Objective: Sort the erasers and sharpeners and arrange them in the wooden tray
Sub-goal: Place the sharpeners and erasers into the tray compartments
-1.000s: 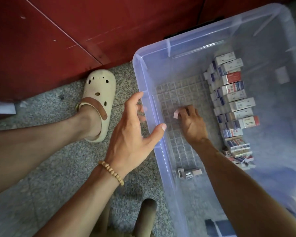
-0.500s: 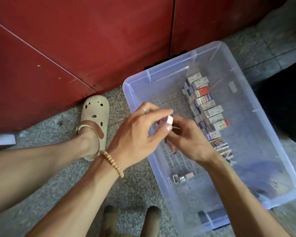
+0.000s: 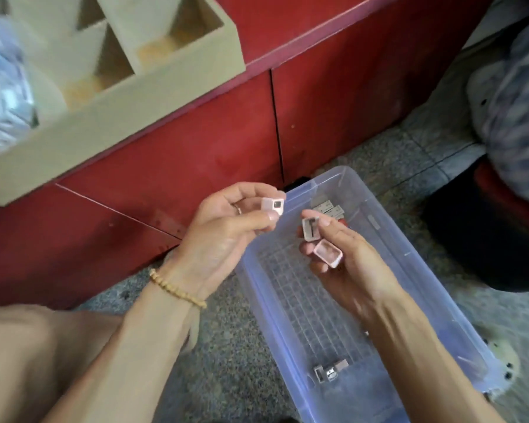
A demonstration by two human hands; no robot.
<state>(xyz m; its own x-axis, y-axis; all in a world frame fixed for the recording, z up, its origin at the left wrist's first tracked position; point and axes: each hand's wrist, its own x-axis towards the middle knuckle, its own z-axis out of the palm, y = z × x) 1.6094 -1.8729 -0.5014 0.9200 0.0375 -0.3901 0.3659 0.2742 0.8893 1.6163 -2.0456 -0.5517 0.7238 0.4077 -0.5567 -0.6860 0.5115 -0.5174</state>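
Above the clear bin (image 3: 434, 303), the left hand (image 3: 223, 236) pinches a pink sharpener (image 3: 273, 206). The right hand (image 3: 342, 261) grips a grey sharpener (image 3: 310, 228) and a pink case (image 3: 328, 253). The wooden tray (image 3: 110, 96) sits upper left.

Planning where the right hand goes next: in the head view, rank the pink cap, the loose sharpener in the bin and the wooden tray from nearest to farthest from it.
1. Pink cap, held in the right hand.
2. Loose sharpener, on the bin floor nearer the person.
3. Wooden tray, up left on the red counter.

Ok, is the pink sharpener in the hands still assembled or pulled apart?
Pulled apart: the left hand pinches a pink piece; the right hand holds the grey blade piece and open pink shell.
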